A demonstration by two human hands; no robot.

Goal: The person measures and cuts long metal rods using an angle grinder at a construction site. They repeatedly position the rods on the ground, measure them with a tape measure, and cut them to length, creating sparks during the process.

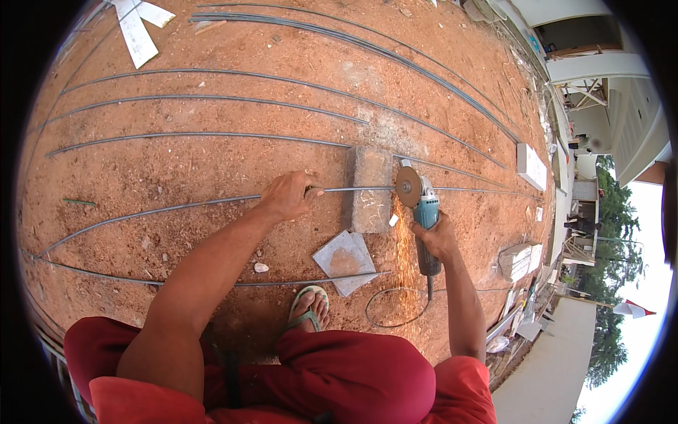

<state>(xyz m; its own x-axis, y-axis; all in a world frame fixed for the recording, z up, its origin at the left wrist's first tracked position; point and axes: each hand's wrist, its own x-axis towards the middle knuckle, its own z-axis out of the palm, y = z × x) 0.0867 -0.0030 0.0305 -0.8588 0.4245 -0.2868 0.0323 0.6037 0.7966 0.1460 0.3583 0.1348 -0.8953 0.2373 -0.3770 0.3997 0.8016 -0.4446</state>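
Observation:
My left hand [289, 196] is closed around a long grey steel rod [205, 204], just left of a concrete block [367, 212]. The rod lies across the top of that block and runs on to the right. My right hand [438, 237] grips a teal and black angle grinder [426, 215]. Its round cutting disc [407, 186] meets the rod just past the block's right side. Orange sparks [405, 272] stream from there toward me over the red soil. The grinder's cord trails down from its rear end.
Several more rods [212, 134] lie across the soil ahead. Square tiles [346, 261] rest near my sandalled foot [309, 309], and a loop of cord or wire [378, 324] lies right of it. White blocks [531, 167] stand on the right, before buildings.

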